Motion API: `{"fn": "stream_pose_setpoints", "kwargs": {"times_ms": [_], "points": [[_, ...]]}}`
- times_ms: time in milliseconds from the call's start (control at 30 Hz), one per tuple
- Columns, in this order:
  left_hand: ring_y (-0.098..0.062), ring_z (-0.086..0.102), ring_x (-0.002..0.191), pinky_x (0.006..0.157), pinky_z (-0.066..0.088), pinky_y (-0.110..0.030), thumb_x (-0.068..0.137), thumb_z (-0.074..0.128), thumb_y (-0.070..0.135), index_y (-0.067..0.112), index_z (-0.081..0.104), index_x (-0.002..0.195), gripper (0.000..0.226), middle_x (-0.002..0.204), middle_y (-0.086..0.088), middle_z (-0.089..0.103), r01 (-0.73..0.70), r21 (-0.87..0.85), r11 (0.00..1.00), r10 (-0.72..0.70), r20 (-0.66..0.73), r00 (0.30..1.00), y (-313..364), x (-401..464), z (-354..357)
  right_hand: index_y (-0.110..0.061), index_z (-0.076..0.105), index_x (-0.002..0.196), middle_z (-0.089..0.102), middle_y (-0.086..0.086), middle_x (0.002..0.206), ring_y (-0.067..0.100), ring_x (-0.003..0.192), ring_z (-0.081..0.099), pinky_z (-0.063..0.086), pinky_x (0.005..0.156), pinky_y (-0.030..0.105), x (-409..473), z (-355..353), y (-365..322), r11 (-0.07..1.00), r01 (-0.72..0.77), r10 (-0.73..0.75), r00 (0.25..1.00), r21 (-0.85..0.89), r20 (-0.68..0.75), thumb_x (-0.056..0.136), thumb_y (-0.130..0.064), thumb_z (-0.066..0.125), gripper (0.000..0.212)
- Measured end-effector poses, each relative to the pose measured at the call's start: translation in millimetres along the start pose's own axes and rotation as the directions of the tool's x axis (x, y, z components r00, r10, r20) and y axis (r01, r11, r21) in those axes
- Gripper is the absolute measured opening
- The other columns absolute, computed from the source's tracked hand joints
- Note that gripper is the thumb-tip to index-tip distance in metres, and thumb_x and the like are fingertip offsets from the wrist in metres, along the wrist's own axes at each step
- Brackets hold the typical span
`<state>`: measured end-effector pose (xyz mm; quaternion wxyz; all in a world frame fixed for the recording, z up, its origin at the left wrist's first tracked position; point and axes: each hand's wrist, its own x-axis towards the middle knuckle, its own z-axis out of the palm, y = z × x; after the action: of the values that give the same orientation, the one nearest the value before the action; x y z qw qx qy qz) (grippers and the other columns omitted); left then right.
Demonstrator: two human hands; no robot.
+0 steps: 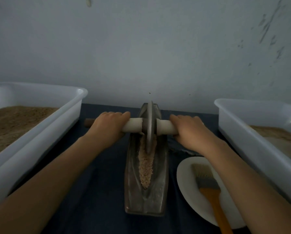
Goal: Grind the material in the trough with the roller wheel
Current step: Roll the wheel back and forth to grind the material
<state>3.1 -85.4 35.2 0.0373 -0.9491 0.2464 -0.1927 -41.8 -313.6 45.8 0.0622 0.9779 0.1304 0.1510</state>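
A long boat-shaped metal trough [146,198] lies lengthwise on the dark cloth before me, with a strip of pale brown crushed material [146,168] in its groove. The grey roller wheel [149,125] stands upright in the groove toward the far end, its rim down in the material. A white-wrapped axle handle [133,126] runs through the wheel. My left hand [107,127] grips the left half of the handle and my right hand [190,130] grips the right half. The dark wooden tip of the axle sticks out left of my left hand.
A white plastic tub [40,132] with brown granular material stands at the left, and a second white tub [252,137] at the right. A white plate [188,183] near right carries a brush [209,184] with an orange handle. A pale wall rises just behind the trough.
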Motion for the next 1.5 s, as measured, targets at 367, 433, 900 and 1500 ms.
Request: {"fn": "stream_pose_setpoints", "kwargs": {"times_ms": [367, 433, 900, 1500], "points": [[-0.005, 0.055, 0.085, 0.071, 0.042, -0.018, 0.08, 0.066, 0.03, 0.029, 0.053, 0.106, 0.029, 0.095, 0.013, 0.056, -0.046, -0.223, 0.974, 0.17, 0.579, 0.798, -3, -26, -54, -0.022, 0.046, 0.092, 0.05, -0.006, 0.084, 0.009, 0.075, 0.05, 0.034, 0.055, 0.017, -35, -71, -19, 0.971, 0.009, -0.143, 0.82, 0.238, 0.554, 0.089, -0.016, 0.058, 0.014], [-0.007, 0.059, 0.09, 0.075, 0.046, -0.02, 0.081, 0.066, 0.03, 0.028, 0.054, 0.112, 0.033, 0.103, 0.008, 0.062, -0.035, -0.234, 0.971, 0.176, 0.614, 0.769, -3, -27, -57, -0.023, 0.044, 0.088, 0.048, -0.007, 0.081, 0.008, 0.072, 0.047, 0.034, 0.053, 0.015, -36, -72, -20, 0.971, 0.016, -0.152, 0.816, 0.24, 0.559, 0.089, -0.016, 0.058, 0.015], [-0.021, 0.056, 0.103, 0.085, 0.04, -0.031, 0.088, 0.055, 0.03, 0.018, 0.044, 0.113, 0.03, 0.112, -0.002, 0.058, 0.06, 0.044, 0.997, -0.058, -0.044, 0.997, 4, 7, 2, -0.016, 0.047, 0.113, 0.056, 0.004, 0.109, 0.025, 0.1, 0.05, 0.021, 0.071, 0.032, 8, 7, 3, 0.999, -0.035, 0.036, 0.996, 0.011, -0.083, 0.088, -0.017, 0.052, 0.025], [-0.002, 0.057, 0.083, 0.069, 0.044, -0.012, 0.08, 0.067, 0.029, 0.033, 0.05, 0.104, 0.029, 0.095, 0.014, 0.058, -0.027, -0.263, 0.965, 0.189, 0.616, 0.764, -2, -30, -60, -0.017, 0.053, 0.101, 0.053, -0.005, 0.085, 0.006, 0.067, 0.048, 0.032, 0.048, 0.014, -35, -71, -18, 0.978, 0.033, -0.143, 0.831, 0.208, 0.538, 0.087, -0.018, 0.06, 0.015]]}}
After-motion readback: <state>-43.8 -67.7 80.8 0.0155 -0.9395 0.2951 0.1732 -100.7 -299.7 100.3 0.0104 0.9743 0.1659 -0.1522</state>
